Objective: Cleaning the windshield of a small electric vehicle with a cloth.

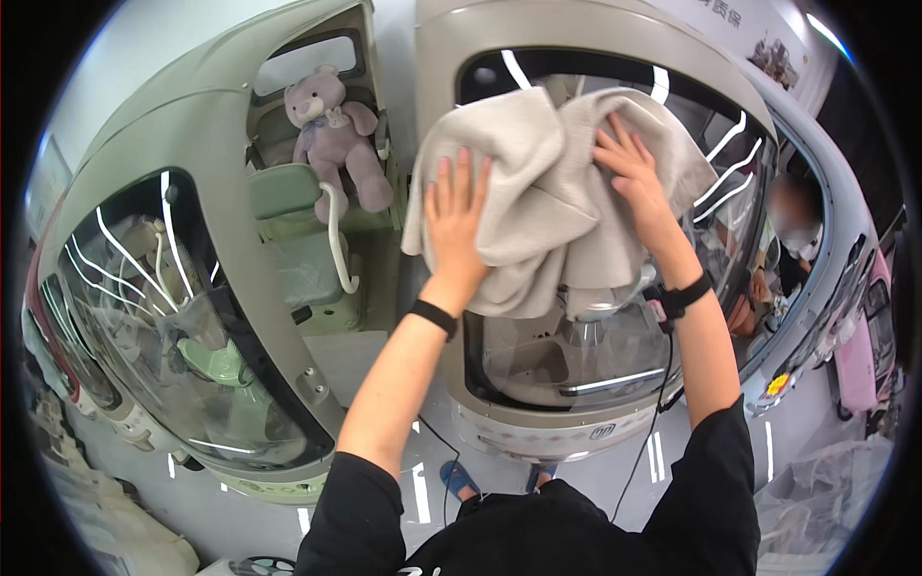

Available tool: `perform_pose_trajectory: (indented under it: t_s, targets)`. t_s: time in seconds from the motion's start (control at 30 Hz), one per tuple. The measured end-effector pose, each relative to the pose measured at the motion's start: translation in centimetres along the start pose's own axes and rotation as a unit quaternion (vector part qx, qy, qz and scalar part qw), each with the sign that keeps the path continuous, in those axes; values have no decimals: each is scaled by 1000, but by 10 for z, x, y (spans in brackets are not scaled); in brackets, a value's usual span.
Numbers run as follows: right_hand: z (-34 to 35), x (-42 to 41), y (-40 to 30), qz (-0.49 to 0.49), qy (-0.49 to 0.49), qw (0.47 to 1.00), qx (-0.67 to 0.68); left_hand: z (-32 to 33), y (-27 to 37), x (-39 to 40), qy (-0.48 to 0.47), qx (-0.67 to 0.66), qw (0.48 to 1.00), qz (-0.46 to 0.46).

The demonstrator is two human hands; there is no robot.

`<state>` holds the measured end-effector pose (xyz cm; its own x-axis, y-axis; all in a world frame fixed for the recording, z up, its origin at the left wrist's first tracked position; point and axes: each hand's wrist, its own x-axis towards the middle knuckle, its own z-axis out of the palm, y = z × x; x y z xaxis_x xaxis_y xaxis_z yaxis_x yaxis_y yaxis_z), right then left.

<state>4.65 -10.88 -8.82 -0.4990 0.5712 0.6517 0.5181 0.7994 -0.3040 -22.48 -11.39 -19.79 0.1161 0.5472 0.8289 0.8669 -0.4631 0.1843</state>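
A crumpled beige cloth (526,194) lies spread over the windshield (619,360) of a beige enclosed small vehicle in front of me. My left hand (457,216) rests flat on the left part of the cloth, fingers apart. On the right part, my right hand (634,176) presses with spread fingers, its fingertips beside a fold. Neither hand closes round the fabric. Black bands circle both wrists, and a cable hangs near the right one. Through the glass below the cloth, part of the vehicle's interior shows.
Left stands another small vehicle (238,137), its side open, with a plush bear (338,137) on a seat. A blue-grey vehicle (814,144) stands at right, a seated person (792,237) visible through its opening. Cables (648,446) hang toward the floor. Clear plastic sheeting (821,497) lies lower right.
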Motion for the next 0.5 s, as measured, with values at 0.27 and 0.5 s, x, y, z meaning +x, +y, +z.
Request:
perform_pose_trajectory:
  t_s: [0.27, 0.5]
  targets:
    - [-51, -9, 45, -101, 57, 983, -143, 26, 25, 47, 38, 190, 981, 32]
    - [-131, -59, 135, -75, 231, 965, -102, 65, 165, 153, 37, 232, 956, 178]
